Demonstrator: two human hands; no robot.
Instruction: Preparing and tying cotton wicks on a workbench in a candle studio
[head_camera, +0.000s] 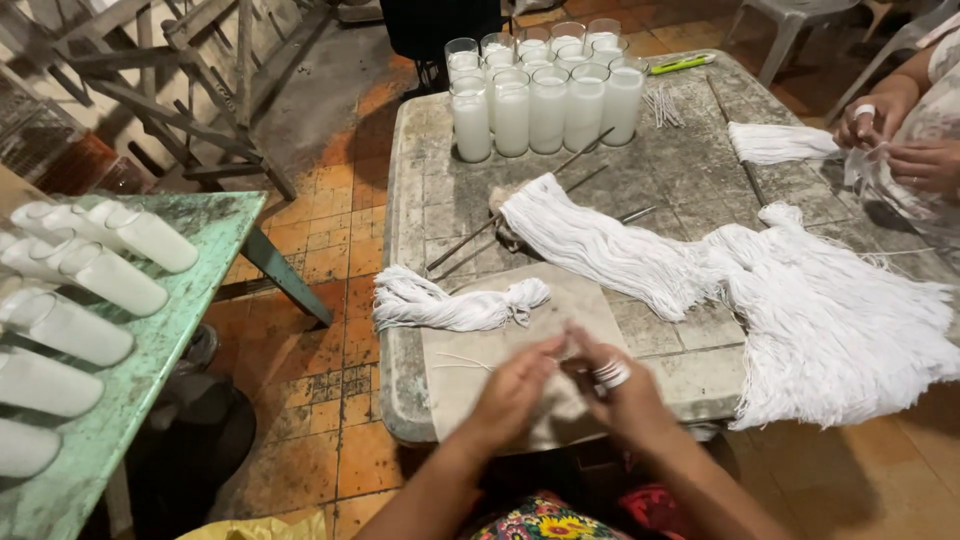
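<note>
My left hand (515, 390) and my right hand (615, 385) meet at the near edge of a worn stone table (430, 200), fingers pinched together around a thin white string (470, 360) that trails left over a tan cloth (470, 340). White string is wound around my right fingers. A tied bundle of white string (450, 305) lies just beyond my hands. A long spread of white string (620, 250) runs to a big heap (840, 320) on the right. Thin metal rods (470, 245) lie under it.
Several glass jars of white wax (545, 100) stand at the table's far side. Another person's hands (900, 140) work string at the right. More wax-filled jars (90, 290) lie on a green table (190, 300) at left. A green marker (680, 65) lies behind.
</note>
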